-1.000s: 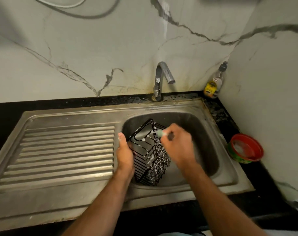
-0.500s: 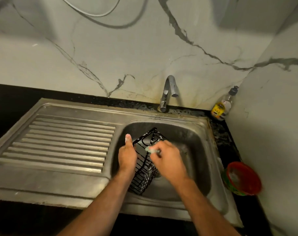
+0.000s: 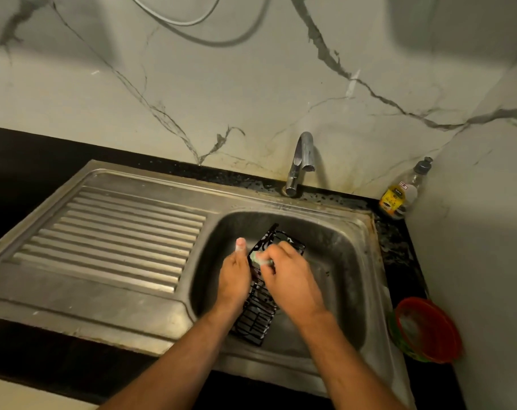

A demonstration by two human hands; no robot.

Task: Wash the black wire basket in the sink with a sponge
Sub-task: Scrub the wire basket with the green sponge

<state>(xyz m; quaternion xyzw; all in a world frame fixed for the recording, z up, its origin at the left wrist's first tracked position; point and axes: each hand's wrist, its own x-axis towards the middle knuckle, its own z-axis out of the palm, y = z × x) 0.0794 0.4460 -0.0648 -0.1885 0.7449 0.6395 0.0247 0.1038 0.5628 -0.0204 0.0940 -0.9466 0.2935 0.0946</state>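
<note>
From the head camera — the only view — I take the tap (image 3: 301, 164) as my landmark. The black wire basket (image 3: 261, 294) sits down inside the sink (image 3: 334, 261), in the bowl directly below the tap's spout and a little toward me. I have it tipped up on one end and leaning, rather than flat on the bottom, so that its long wire face turns toward my right hand and I can reach the bars without bending into the bowl.

My left hand (image 3: 235, 279) is on the side of the basket away from the tap's right, toward the ribbed drainboard (image 3: 118, 232). It is closed around the basket's left edge with the thumb sticking up free. I judge its job is purely to brace, so the light frame does not skate around when I push on it.

My right hand (image 3: 289, 279) is on the other side, nearer the tap's vertical line, curled shut around a pale green sponge (image 3: 258, 258). The sponge is pressed against the upper part of the wires, just beside my left thumb. No water shows from the spout, which suits scrubbing first and rinsing later.

Well off to the right of the tap, the soap bottle (image 3: 405, 190) stands in the wall corner and a red bowl (image 3: 425, 329) sits on the dark counter — both apart from the sink, out of the way of my elbows.
</note>
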